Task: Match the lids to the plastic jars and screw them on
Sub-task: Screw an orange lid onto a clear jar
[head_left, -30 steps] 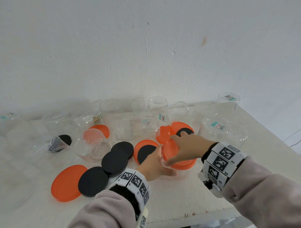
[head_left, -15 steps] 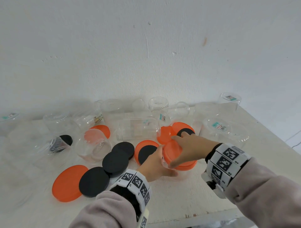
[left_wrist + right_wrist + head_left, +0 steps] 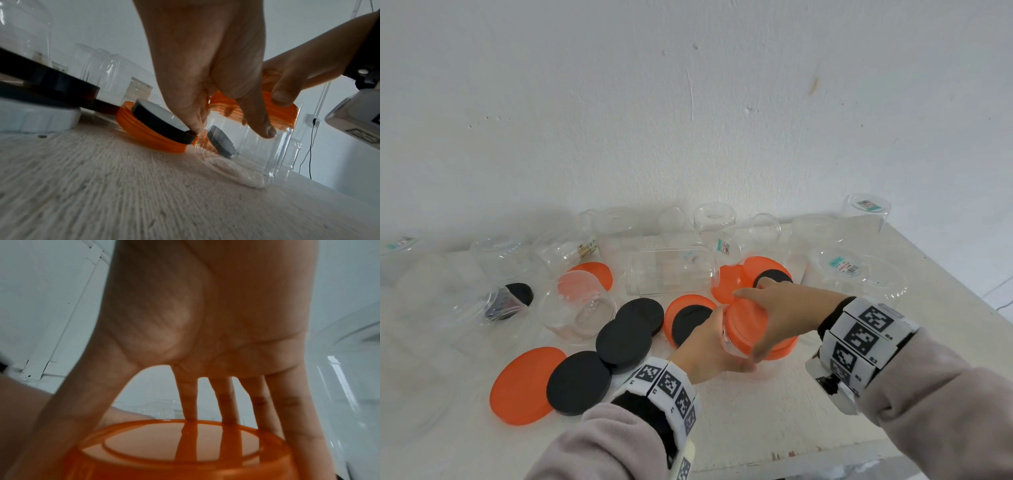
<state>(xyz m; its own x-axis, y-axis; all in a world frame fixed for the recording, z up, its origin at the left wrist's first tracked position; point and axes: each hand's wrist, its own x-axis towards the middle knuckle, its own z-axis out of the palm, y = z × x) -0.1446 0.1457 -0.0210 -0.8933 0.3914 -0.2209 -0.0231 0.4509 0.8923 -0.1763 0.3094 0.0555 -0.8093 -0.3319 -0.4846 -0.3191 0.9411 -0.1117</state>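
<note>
The right hand [image 3: 784, 315] has turned the orange lid [image 3: 748, 327] a bit more, grip clamped round it. The left hand [image 3: 709, 346], at nine o'clock, holds the jar [image 3: 246, 154] tight. Nearly closed, I think.

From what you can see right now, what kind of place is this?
Probably a bare workroom set up for a sorting exercise, not a kitchen. A plain whitewashed wall backs a rough white table strewn with empty clear jars and loose black lids. A wall socket with a cable shows behind.

orange lid [image 3: 748, 325], clear jar [image 3: 246, 154], black lids [image 3: 626, 339], white table [image 3: 756, 411]
</note>
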